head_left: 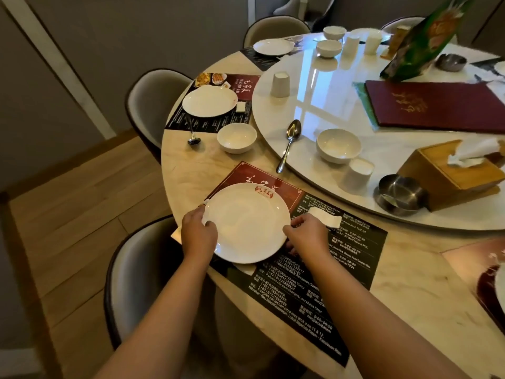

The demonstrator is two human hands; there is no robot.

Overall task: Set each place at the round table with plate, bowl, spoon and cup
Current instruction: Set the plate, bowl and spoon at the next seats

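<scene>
A white plate (pixel 247 224) with a red logo lies on the dark placemat (pixel 328 269) at the near table edge. My left hand (pixel 198 233) grips its left rim and my right hand (pixel 304 235) grips its right rim. On the turntable (pixel 314 86) behind it lie a metal spoon (pixel 289 144), a white bowl (pixel 338 145) and an upturned white cup (pixel 356 173). The place to the left has a plate (pixel 210 101), a bowl (pixel 236 138) and a small dark spoon (pixel 193 135). Another upturned cup (pixel 280 84) stands on the turntable.
A wooden tissue box (pixel 448 173), a steel ashtray (pixel 400 194) and a maroon menu (pixel 437 105) sit on the turntable. A folded white napkin (pixel 325 218) lies right of the plate. Grey chairs (pixel 142 274) stand around the table. A far place has a plate (pixel 274 47), bowls and cups.
</scene>
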